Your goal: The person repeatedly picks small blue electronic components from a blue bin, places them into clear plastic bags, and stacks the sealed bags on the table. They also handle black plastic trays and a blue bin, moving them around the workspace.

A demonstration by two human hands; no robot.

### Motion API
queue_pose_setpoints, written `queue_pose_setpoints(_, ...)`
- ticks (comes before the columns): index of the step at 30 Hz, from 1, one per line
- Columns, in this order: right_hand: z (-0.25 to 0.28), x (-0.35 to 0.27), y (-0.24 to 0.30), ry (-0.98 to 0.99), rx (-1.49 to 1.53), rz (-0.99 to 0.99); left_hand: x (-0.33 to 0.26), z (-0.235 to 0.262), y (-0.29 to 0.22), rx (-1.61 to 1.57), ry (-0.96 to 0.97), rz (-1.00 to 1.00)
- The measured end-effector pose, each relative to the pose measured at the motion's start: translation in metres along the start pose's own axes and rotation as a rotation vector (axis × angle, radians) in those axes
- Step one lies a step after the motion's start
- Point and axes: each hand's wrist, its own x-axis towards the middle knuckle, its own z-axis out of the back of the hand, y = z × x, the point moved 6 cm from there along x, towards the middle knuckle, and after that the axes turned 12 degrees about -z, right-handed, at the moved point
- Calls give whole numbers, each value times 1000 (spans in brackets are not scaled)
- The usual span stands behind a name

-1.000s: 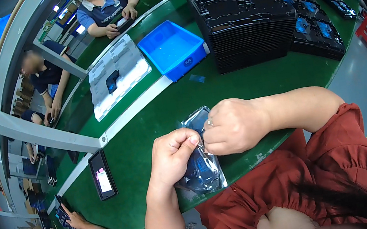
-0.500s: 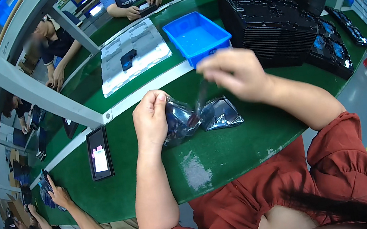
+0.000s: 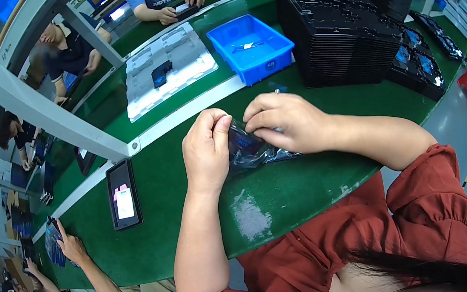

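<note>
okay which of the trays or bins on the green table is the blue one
The open blue plastic bin, between the white moulded tray to its left and the tall stack of black trays to its right. It is the only blue container there.

Blue bin [image 3: 252, 46] sits on the green table [image 3: 179, 184], just beside a tall stack of black trays [image 3: 338, 39]. Left of it lies a white moulded tray [image 3: 165, 71] (one dark piece in it). A phone [image 3: 123, 194] lies flat, screen lit.
</note>
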Motion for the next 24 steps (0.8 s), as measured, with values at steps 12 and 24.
queue_pose_setpoints(12, -1, -7, -5, 152, 164, -200, -2, -5, -35, 86, 28, -143)
queue_pose_setpoints(24, 43, -2, -47, 39, 620, -700, 0, 8, 9, 114, 72, 129)
